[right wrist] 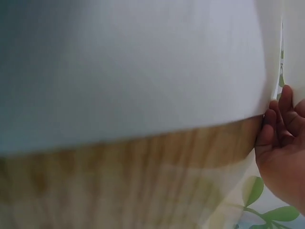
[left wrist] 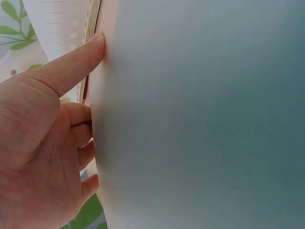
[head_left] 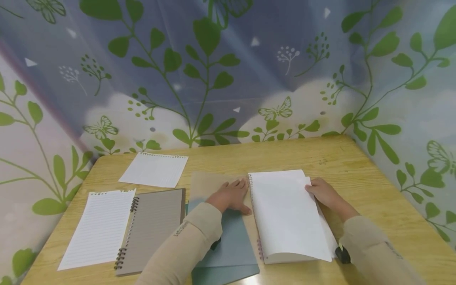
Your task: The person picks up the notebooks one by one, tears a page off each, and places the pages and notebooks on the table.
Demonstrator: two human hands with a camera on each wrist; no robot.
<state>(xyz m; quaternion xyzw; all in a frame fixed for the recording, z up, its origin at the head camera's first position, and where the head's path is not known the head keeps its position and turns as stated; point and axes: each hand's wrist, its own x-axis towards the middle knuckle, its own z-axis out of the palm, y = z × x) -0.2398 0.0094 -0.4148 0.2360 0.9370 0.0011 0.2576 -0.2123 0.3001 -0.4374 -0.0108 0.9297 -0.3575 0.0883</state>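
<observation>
A spiral notebook lies open, its white page (head_left: 285, 213) uppermost and a coil binding (head_left: 251, 194) along its left side. At the page's right edge my right hand (head_left: 324, 194) pinches the paper between thumb and fingers. The right wrist view shows this hand (right wrist: 286, 148) at the edge of a white sheet (right wrist: 157, 71). Left of the coil, my left hand (head_left: 231, 196) rests with spread fingers on a brown cover (head_left: 206, 180). A blue-green cover (head_left: 231, 241) lies partly under the left forearm; it fills much of the left wrist view.
To the left lies another spiral notebook with a grey page (head_left: 156, 225). A torn lined sheet (head_left: 96, 229) is beside its coil, and a second torn sheet (head_left: 154, 170) lies behind it. The wooden table (head_left: 384, 198) meets a leaf-patterned curtain (head_left: 228, 79) at the back.
</observation>
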